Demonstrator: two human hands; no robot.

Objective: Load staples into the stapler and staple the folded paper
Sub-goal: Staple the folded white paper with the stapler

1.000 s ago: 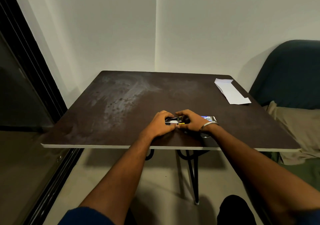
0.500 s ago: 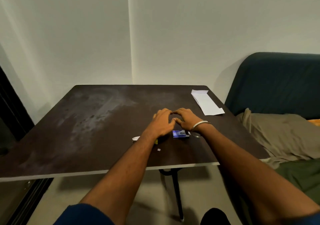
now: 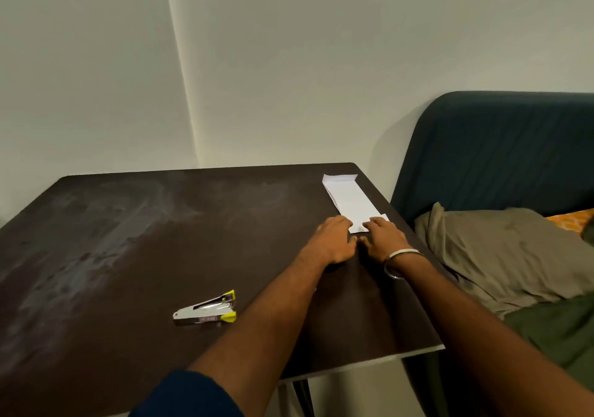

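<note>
A dark brown tabletop [image 3: 135, 249] fills the lower left and middle of the frame, its surface smeared with pale, chalky marks. Behind it stands a plain light wall with a corner seam running down the upper left. At the right edge of the frame a dark teal sofa [image 3: 501, 146] sits just beside the tabletop, with a khaki cloth [image 3: 501, 249] heaped on its seat and a scrap of orange fabric showing at the far right.

There is one stapler [image 3: 205, 311], one folded paper [image 3: 348, 199] and two hands in view. The stapler, silver with yellow-green ends, lies on its own at the lower centre of the frame, left of the left forearm and well apart from both hands. Nothing lies between it and the paper except the forearm crossing the tabletop.

The folded paper, a long white strip, lies at the upper right part of the tabletop, near its far right corner. The left hand [image 3: 334, 240] and the right hand [image 3: 382, 240] lie side by side at the paper's near end, palms down, fingers loosely spread, fingertips on or at its near edge; neither hand is clasped around anything. A metal bangle [image 3: 401, 256] circles the right wrist.
</note>
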